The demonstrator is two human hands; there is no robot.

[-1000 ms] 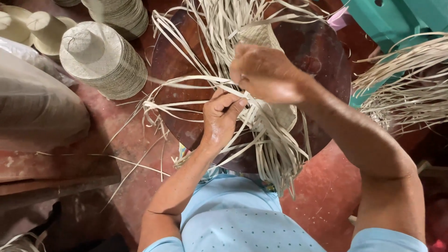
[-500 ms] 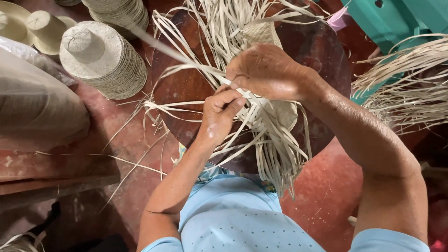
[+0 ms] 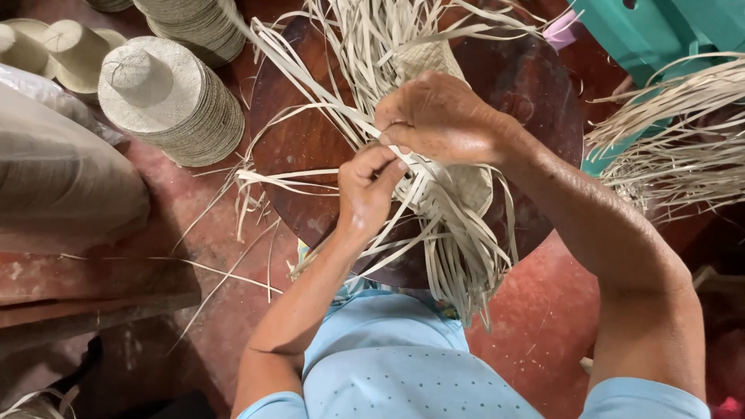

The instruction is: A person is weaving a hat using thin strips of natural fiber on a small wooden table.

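Observation:
A half-woven piece of pale straw point(image 3: 458, 182) lies on a round dark wooden board point(image 3: 303, 140), with many loose straw strands point(image 3: 365, 39) fanning out from it. My left hand point(image 3: 369, 190) pinches some strands at the weave's left edge. Just above it, my right hand point(image 3: 442, 116) presses on the weave and grips a long strand that runs up to the left. Both hands touch each other over the woven part, which they partly hide.
A stack of woven straw hats point(image 3: 167, 101) stands at the left, with more stacks point(image 3: 194, 23) behind. A pale sack point(image 3: 54, 186) lies far left. A teal plastic stool point(image 3: 667, 31) and a bundle of straw point(image 3: 675, 147) are at the right. The floor point(image 3: 543, 326) is red.
My left hand has shifted slightly up along the weave's edge. My right hand has drawn a long strand out toward the upper left.

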